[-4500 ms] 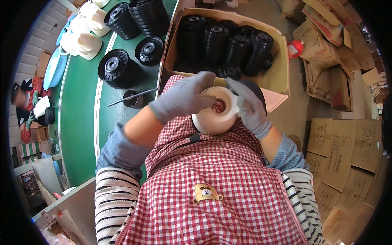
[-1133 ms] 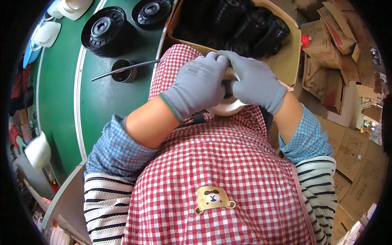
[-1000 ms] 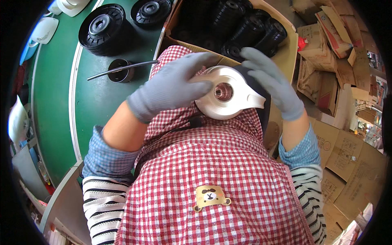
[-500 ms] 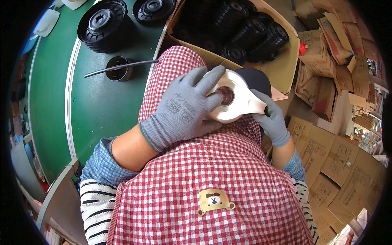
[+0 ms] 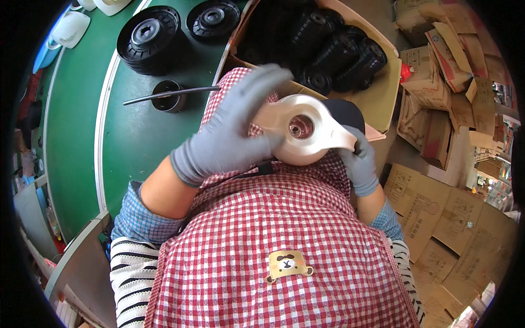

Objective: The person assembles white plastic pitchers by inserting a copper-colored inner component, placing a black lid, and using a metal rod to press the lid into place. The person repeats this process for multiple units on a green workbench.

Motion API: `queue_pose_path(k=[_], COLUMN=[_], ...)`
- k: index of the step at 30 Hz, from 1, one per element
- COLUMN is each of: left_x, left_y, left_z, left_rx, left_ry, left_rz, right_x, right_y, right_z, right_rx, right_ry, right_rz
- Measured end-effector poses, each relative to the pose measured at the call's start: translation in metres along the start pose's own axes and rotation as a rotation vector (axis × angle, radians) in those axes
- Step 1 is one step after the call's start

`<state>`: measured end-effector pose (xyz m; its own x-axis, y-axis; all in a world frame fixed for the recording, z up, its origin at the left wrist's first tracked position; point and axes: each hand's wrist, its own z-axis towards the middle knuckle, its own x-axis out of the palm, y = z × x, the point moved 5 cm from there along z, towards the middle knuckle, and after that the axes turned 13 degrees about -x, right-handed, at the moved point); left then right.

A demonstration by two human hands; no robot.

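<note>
A white plastic housing [image 5: 324,131], rounded with a narrowing arm at each side, lies tilted over my lap. Its round middle opening shows a coppery, shiny inside. My right hand [image 5: 361,164], in a grey glove, grips the arm at the housing's right end. My left hand [image 5: 227,131], gloved alike, is off to the left with fingers stretched out and apart, slightly blurred. Its thumb reaches close to the housing's near left side; whether it touches I cannot tell. A dark rounded thing [image 5: 344,113] sits just behind the housing, partly hidden.
On the green table [image 5: 71,153] at left stand a stack of black discs [image 5: 147,38], another black disc [image 5: 213,19] and a black cup [image 5: 170,104] with a dark rod [image 5: 191,91] across it. A carton [image 5: 377,93] holds stacked black parts. Flattened cardboard [image 5: 437,202] lies at right.
My left hand has let go of the white housing and moved away left, fingers spreading. The housing's left arm and the inside of its opening now show. My right hand keeps its grip.
</note>
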<state>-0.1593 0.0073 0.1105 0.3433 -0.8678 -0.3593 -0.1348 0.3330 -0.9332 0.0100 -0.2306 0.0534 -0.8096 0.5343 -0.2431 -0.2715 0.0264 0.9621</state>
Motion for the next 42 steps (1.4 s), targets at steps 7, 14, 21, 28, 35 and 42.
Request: queue_pose_path(k=[7, 14, 21, 28, 35, 42], left_x=[0.045, 0.066, 0.099, -0.11, -0.145, -0.06], left_y=[-0.058, 0.027, 0.037, 0.092, 0.117, -0.025], left_z=[0.007, 0.008, -0.06, -0.08, -0.07, 0.054], left_rx=[-0.002, -0.406, -0.265, -0.115, -0.568, -0.12], left_ry=[0.058, 0.009, 0.29, -0.617, -0.271, 0.106], left_rz=[0.369, 0.113, -0.168, 1.03, 1.001, 0.299], right_x=[0.01, -0.048, -0.027, 0.026, -0.034, -0.026], right_y=[0.112, 0.136, 0.059, 0.041, 0.053, 0.115], right_z=[0.051, 0.015, 0.025, 0.043, 0.081, 0.142], right_rx=[-0.512, -0.343, -0.444, -0.564, -0.596, -0.886], right_ry=[0.364, -0.174, 0.032, 0.448, -0.014, 0.398], right_rz=[-0.884, -0.592, -0.168, -0.384, -0.392, -0.986])
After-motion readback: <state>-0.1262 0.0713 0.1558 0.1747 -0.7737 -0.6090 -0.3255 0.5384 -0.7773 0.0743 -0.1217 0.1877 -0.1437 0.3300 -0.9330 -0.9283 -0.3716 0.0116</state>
